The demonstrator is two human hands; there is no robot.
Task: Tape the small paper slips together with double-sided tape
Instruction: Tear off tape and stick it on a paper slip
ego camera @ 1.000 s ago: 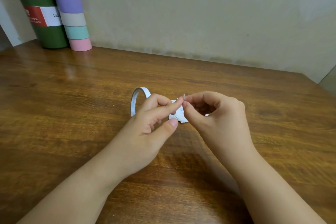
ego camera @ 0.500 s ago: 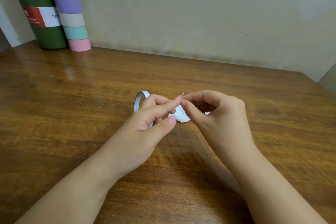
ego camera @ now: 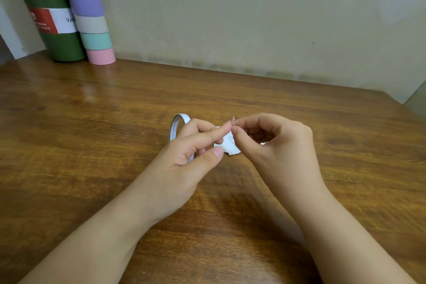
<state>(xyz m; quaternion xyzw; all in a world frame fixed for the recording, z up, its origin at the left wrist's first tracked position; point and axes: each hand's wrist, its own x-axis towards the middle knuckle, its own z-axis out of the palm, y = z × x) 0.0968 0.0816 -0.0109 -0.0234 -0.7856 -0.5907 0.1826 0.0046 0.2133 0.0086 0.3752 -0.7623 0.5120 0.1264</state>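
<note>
A home desk: a wooden tabletop [ego camera: 115, 122] against a scuffed plaster wall [ego camera: 253, 18], with a green flask [ego camera: 53, 37].

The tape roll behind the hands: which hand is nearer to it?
Left. The left hand overlaps the tape roll in view, its fingers hiding part of the ring. The right hand is further right, beyond the paper slips.
</note>
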